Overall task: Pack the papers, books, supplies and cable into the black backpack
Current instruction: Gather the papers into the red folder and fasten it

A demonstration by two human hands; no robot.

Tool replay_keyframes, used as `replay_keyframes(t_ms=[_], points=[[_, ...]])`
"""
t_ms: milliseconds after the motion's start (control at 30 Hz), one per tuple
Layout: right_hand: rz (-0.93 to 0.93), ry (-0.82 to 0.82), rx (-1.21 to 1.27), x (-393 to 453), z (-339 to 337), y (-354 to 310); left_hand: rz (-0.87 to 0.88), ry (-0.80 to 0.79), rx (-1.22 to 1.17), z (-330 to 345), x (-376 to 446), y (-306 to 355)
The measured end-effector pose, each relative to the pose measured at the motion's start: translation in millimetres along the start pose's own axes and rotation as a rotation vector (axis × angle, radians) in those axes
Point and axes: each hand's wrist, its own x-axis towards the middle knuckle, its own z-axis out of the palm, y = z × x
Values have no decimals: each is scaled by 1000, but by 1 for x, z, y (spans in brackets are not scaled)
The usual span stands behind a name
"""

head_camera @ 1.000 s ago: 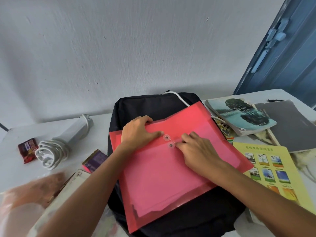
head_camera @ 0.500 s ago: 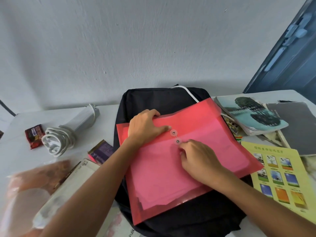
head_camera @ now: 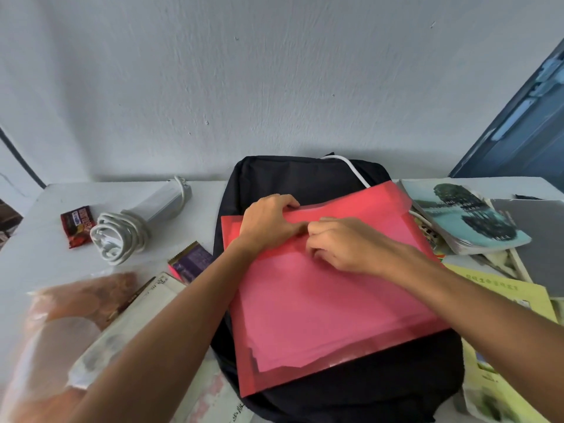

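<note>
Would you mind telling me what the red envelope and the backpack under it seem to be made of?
Red envelope: apparently thin translucent plastic, slightly glossy; paper sheets show through it.
Black backpack: looks like matte woven fabric, probably a synthetic; it shows soft folds and no shine.

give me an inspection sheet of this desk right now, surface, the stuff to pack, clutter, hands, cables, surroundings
Surface: white table, crowded on both sides.
Job's things: black backpack lies flat; red envelope folder with papers inside rests on top of it; books stacked at right; yellow sheet near them.
Clutter: red snack wrapper, purple wrapper, clear plastic bag at left.
Grippers: left hand presses the folder's flap; right hand fingers meet it at the closure, which is hidden.
Cables: white power strip with coiled cord on table; another white cable at backpack's top.
Surroundings: pale wall, blue door.
</note>
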Motion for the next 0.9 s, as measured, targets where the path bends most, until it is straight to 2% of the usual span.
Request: replay_keyframes(t_ms=[133, 467, 733, 900], points=[[-63, -127, -87, 28, -15, 8, -5, -95, -157, -12, 7, -6], [-75, -190, -172, 72, -25, 22, -8, -227, -315, -27, 11, -15], [114, -220, -43, 83, -21, 34, -63, -205, -389, -26, 11, -17], [273, -173, 111, 74, -16, 42, 79, -147, -248, -21, -4, -12]])
